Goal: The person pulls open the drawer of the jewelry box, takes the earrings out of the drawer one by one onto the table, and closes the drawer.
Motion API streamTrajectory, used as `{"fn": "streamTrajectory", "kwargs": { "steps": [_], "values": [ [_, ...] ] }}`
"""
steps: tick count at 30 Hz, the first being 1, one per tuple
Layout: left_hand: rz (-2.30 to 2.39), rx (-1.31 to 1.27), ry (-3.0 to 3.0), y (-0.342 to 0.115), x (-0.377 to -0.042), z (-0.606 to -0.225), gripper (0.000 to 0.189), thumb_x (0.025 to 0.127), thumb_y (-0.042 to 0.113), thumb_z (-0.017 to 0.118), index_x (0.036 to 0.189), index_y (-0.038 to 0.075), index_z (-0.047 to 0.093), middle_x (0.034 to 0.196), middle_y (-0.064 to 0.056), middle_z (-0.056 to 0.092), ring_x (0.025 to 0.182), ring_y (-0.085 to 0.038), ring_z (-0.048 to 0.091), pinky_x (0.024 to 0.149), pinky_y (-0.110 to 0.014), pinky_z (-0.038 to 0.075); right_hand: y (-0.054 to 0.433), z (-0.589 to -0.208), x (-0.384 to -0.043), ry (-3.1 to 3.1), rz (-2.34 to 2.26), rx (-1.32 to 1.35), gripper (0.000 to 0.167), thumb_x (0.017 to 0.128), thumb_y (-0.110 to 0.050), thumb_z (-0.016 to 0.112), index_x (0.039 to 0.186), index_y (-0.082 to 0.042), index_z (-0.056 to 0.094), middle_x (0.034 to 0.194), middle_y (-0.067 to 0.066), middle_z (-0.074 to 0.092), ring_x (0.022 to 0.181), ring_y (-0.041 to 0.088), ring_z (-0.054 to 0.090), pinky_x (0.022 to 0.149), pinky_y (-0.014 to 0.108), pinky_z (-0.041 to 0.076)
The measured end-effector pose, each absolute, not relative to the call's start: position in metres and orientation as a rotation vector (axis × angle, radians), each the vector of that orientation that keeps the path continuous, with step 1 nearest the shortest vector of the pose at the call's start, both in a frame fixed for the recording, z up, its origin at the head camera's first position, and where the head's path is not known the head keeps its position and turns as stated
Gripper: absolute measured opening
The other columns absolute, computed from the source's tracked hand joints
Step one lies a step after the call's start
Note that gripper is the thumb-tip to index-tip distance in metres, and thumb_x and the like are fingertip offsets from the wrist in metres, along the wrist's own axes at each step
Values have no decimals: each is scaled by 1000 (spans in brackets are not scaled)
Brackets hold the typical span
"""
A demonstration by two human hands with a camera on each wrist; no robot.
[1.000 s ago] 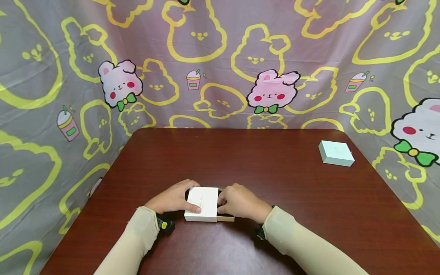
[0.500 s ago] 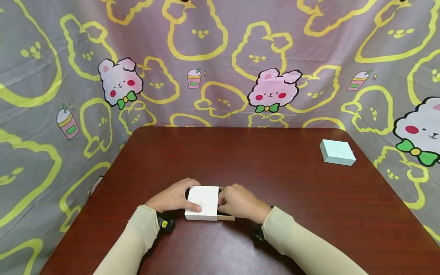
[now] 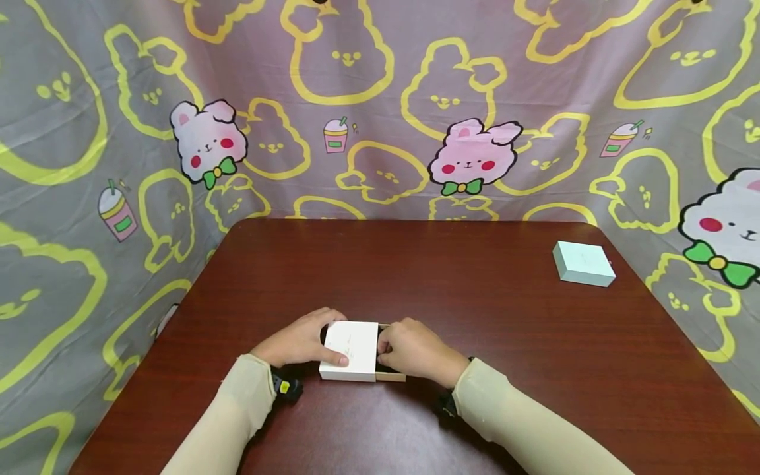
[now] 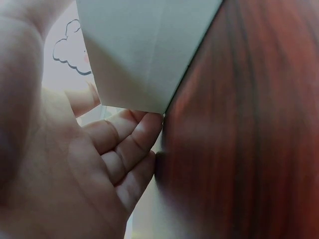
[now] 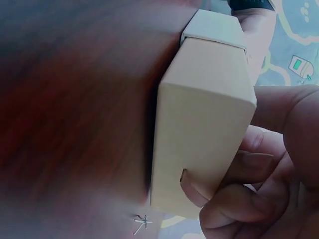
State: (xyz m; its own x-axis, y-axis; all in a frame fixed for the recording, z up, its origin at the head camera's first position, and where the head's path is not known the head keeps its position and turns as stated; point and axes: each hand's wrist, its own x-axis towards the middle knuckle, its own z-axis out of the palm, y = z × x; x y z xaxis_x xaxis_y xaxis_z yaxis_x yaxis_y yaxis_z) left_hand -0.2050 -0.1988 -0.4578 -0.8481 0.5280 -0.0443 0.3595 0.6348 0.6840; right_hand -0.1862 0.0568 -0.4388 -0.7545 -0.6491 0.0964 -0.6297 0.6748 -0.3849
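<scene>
In the head view, my left hand grips a white sliding box, its thumb on the lid and its other fingers round the far left side. The box's beige inner drawer sticks out to the right, with a dark inside. My right hand has curled fingers reaching over and into the drawer. Their tips are hidden there, so I cannot tell what they touch. In the right wrist view, a small pinkish tab shows at a slot in the drawer's end face, near the curled fingers.
A pale mint box lies at the right rear of the dark brown table. A cloth with rabbit prints surrounds the back and sides of the table. A whitish object shows at the left edge.
</scene>
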Motion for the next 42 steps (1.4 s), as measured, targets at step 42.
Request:
{"fn": "streamTrajectory", "kwargs": {
  "steps": [42],
  "values": [
    [1016, 720, 2612, -199, -205, -458, 69, 65, 51, 87, 117, 17, 58, 108, 7, 55, 98, -14, 51, 87, -39, 42, 59, -434, -188, 2739, -698, -1078, 20, 81, -12, 75, 67, -22, 64, 62, -16, 52, 59, 6, 47, 57, 25, 41]
  ]
}}
